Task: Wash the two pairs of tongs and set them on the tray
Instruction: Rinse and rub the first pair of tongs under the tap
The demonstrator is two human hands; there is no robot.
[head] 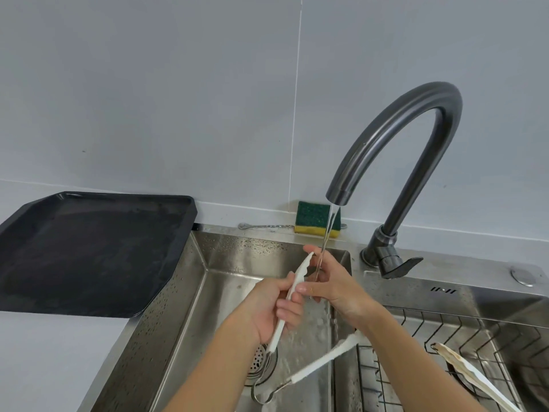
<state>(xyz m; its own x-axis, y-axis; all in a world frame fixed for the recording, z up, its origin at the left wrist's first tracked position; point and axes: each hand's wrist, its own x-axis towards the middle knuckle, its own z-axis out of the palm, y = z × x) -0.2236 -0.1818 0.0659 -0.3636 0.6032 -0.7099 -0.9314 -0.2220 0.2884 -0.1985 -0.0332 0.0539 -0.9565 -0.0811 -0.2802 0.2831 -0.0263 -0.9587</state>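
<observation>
Grey tiled wall, steel sink (166,307) below it. The left hand (267,307) is clamped on one arm of the white tongs (294,285), tip raised into the faucet (395,144) stream so the right hand (335,281), fingers loosely apart, can rub it. Second tongs (472,374) wait at four o'clock; the tray (184,203) at nine.

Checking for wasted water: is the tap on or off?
On. A stream runs from the tap spout onto the right hand above the sink.
</observation>
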